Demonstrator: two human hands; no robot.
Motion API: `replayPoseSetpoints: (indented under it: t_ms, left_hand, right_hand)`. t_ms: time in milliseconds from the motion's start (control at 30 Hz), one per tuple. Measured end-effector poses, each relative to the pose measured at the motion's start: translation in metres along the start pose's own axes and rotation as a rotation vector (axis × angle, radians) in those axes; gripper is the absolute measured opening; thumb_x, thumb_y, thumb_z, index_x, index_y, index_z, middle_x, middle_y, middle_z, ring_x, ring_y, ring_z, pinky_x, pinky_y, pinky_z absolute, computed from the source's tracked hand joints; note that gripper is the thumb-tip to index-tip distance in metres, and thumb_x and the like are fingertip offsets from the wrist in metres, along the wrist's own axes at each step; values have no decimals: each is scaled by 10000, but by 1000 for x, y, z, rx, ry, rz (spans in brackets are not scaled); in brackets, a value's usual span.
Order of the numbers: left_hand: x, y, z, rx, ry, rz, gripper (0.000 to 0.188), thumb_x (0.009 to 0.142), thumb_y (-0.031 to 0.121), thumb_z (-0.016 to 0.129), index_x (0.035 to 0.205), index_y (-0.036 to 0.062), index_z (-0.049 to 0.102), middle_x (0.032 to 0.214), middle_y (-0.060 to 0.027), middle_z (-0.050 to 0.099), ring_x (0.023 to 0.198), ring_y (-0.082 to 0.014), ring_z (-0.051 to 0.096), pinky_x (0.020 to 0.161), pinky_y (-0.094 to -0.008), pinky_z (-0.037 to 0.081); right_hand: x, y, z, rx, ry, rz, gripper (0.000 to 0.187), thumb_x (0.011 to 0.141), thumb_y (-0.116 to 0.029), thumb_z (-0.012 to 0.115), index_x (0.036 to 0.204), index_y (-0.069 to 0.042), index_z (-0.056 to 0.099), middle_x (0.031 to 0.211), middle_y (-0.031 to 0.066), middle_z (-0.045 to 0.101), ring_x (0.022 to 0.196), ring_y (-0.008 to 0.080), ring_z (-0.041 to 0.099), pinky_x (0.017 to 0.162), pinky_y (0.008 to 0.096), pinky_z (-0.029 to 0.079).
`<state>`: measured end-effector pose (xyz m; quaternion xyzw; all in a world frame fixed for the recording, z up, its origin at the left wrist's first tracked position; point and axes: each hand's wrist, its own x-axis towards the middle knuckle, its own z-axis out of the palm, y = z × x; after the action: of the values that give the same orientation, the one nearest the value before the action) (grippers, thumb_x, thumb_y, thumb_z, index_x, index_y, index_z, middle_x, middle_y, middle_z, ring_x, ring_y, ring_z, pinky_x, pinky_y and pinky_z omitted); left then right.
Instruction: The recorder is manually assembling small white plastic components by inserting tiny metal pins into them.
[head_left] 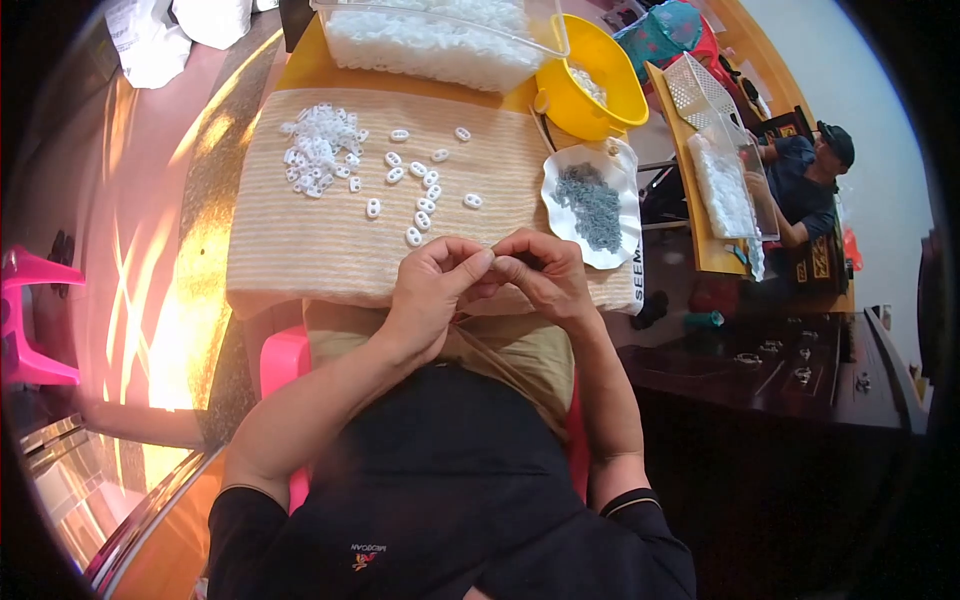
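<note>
Near the white dish [628, 215], our left hand [432, 285] and right hand [552, 280] meet, fingertips pinched together; what the grip clamps, we cannot tell.

Beige striped cloth [310, 235] before me, matt and ribbed-looking.
My white oval plastic pieces [373, 208] look smooth; the white wavy-rimmed dish [628, 205] shines. The yellow plastic basin [620, 85] and clear rectangular plastic bin [480, 70] look glossy. My black short-sleeved shirt [450, 485] is matt cloth.
</note>
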<state>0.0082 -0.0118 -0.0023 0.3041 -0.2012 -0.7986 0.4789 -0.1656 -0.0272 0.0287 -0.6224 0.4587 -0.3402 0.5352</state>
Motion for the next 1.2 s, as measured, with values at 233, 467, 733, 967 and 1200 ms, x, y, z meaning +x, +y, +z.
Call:
replayPoseSetpoints:
  t_ms: [233, 467, 733, 967, 1200]
  left_hand:
    - [-1, 1, 2, -23, -2, 12, 132, 881, 93, 643, 970, 15, 585, 834, -70, 654, 699, -117, 646, 653, -228, 560]
    - [-2, -2, 0, -40, -20, -31, 116, 890, 106, 630, 970, 30, 592, 841, -53, 645, 736, -131, 644, 674, -262, 567]
    - [-2, -4, 1, -49, -34, -93, 124, 891, 101, 627, 981, 22, 594, 871, -69, 646, 776, -153, 657, 688, -278, 574]
    - [0, -3, 1, -44, 4, -81, 131, 882, 67, 628, 990, 5, 588, 868, -77, 637, 781, -167, 662, 680, -260, 585]
    - [-1, -4, 1, -21, 2, -103, 130, 877, 57, 633, 988, 5, 589, 866, -76, 634, 781, -169, 662, 683, -266, 586]
  right_hand:
    - [-8, -2, 2, 22, 3, -96, 140, 873, -23, 633, 997, 40, 649, 877, 58, 664, 824, 107, 631, 732, 237, 519]
    - [-12, 8, 5, 75, 49, -66, 143, 859, -15, 648, 994, 32, 644, 883, 60, 672, 771, 85, 632, 690, 215, 522]
    - [-15, 4, 5, -62, 101, -100, 141, 814, -37, 708, 927, 12, 639, 819, 26, 641, 724, 52, 581, 630, 205, 480]
    - [-13, 1, -39, -473, 326, -275, 165, 794, 8, 691, 945, 5, 625, 827, 43, 615, 713, 92, 563, 642, 226, 466]
    - [12, 3, -91, -1062, 359, -278, 274, 727, 2, 693, 990, -44, 635, 813, 99, 652, 720, 231, 623, 680, 325, 513]
